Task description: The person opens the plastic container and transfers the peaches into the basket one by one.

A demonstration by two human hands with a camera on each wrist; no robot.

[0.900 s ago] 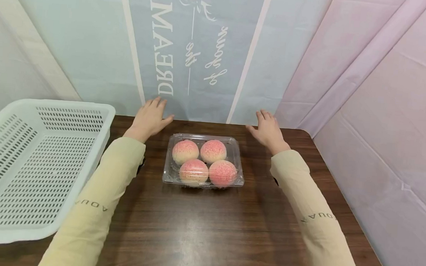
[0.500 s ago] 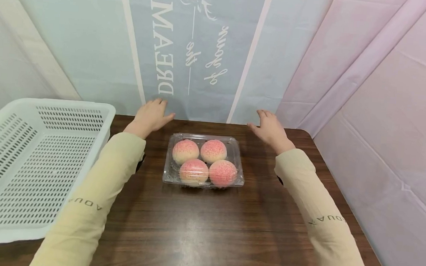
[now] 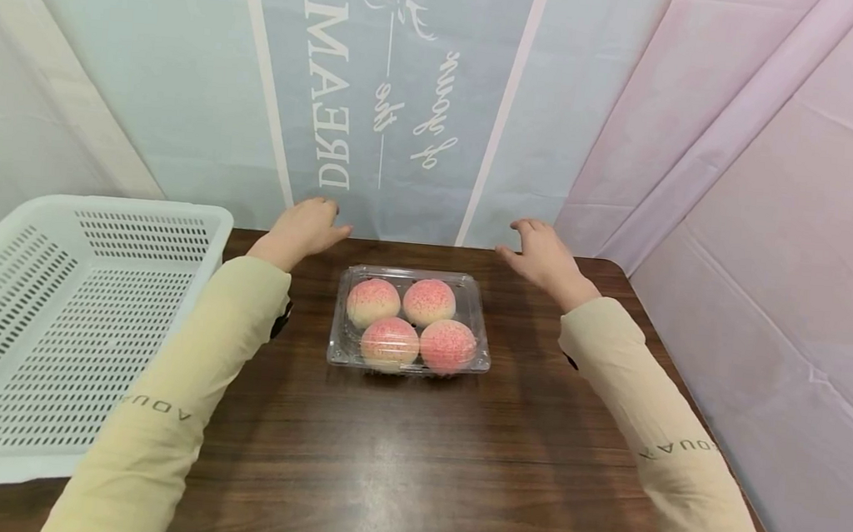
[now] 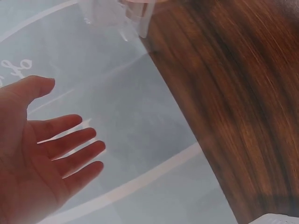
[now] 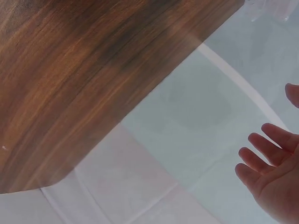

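A clear plastic clamshell box (image 3: 339,334) with several pink-topped, cream round buns or peaches inside sits on the dark wooden table (image 3: 396,464). Beyond its left far corner my left hand (image 3: 304,227) is held in the air, fingers spread, holding nothing. My right hand (image 3: 543,254) hovers beyond the right far corner, also holding nothing, with the thumb pointing inward. In the left wrist view the left palm (image 4: 32,163) shows with separated, extended fingers. The right wrist view shows the right hand (image 5: 275,172) with loosely extended fingers; part of it is cut off by the frame.
A pale green slotted plastic basket (image 3: 207,282) stands at the left, partly behind the left sleeve. A light blue printed cloth (image 3: 416,207) hangs behind the table's far edge. A pale cloth wall (image 3: 790,328) borders the right side.
Both forearms have drifted slightly outward, away from the box. The fingers of both hands bend a little more than before. The box and basket stay in place.
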